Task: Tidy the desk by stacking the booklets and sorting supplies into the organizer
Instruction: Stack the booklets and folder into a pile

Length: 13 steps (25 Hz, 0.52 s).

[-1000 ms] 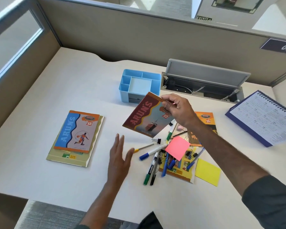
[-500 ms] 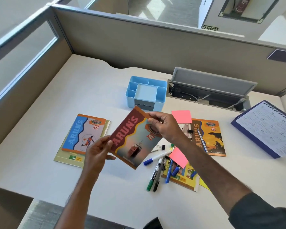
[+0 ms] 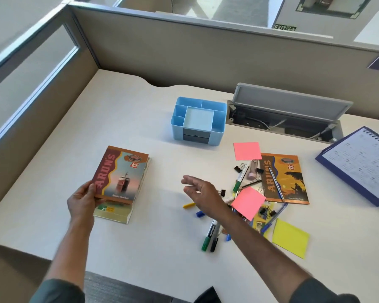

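A maroon ship-cover booklet [image 3: 120, 174] lies on top of the booklet stack [image 3: 116, 213] at the desk's left. My left hand [image 3: 83, 199] grips its near left corner, thumb on the cover. My right hand [image 3: 202, 190] hovers above the desk's middle, fingers relaxed, holding nothing. An orange booklet [image 3: 283, 179] lies to the right with a pen across it. Markers [image 3: 209, 235], binder clips [image 3: 239, 168] and pink sticky notes [image 3: 247, 201] are scattered beside it. The blue organizer [image 3: 198, 121] stands behind, its compartments showing nothing inside.
A yellow sticky pad [image 3: 290, 238] lies near the front right. A spiral desk calendar [image 3: 359, 165] stands at the far right. An open cable tray [image 3: 287, 115] sits behind the clutter. Cubicle walls enclose the back and left.
The maroon booklet passed from my right hand to my left and now lies on the stack at the left. My right hand let go and hangs over the desk's middle.
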Tool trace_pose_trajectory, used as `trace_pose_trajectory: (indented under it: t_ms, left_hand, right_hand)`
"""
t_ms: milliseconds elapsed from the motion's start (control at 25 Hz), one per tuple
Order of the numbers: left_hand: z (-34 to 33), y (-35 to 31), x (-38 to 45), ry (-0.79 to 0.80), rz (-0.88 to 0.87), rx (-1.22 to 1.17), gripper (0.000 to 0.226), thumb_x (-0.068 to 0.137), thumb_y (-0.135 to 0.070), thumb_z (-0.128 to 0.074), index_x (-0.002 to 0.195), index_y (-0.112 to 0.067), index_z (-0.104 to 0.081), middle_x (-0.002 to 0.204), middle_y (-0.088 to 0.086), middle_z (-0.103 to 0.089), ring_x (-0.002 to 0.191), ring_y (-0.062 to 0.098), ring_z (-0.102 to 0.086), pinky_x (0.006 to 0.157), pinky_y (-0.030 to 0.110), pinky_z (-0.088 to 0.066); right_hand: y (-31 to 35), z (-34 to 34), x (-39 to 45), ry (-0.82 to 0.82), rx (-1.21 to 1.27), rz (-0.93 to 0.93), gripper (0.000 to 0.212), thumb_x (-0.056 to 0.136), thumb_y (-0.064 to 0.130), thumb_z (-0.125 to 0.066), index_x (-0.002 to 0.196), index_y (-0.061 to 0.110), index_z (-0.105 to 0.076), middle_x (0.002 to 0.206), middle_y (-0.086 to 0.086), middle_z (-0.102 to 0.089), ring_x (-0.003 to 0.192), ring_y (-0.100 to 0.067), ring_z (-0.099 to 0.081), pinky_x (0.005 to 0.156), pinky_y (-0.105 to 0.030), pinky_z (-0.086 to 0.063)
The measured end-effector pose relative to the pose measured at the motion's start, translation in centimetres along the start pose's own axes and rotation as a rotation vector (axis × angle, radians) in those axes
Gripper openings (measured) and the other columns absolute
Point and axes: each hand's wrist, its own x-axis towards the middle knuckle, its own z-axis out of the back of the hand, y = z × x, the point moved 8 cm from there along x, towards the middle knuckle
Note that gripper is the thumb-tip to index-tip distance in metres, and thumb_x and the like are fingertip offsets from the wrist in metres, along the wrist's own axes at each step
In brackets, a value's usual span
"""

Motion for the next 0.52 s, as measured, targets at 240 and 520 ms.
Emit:
trace_pose_trajectory:
  t_ms: [240, 520]
  left_hand:
    - [-0.3, 0.5, 1.2, -0.116, -0.026, 0.251, 0.021, 0.098, -0.023, -0.06, 0.116, -0.017, -0.07, 0.106, 0.01, -0.071, 0.088, 0.034, -0.071, 0.075, 0.039, -0.064]
    - [-1.4, -2.2, -0.2, -0.21, -0.245, 0.807, 0.032, 0.1, -0.026, -0.053, 0.12, -0.005, -0.066, 0.121, 0.024, -0.057, 0.109, 0.045, -0.058, 0.09, 0.052, -0.048]
  right_hand:
    - [-2.2, 0.0, -1.2, -0.02, 0.02, -0.065, 0.043, 0.097, 0.017, -0.06, 0.139, 0.017, -0.053, 0.128, 0.01, -0.063, 0.111, -0.002, -0.06, 0.07, -0.009, -0.049]
    - [-4.8, 4.5, -2.4, -0.111, 0.018, -0.099, 0.043, 0.097, 0.022, -0.061, 0.139, 0.02, -0.053, 0.126, 0.015, -0.064, 0.109, 0.009, -0.059, 0.084, -0.007, -0.045]
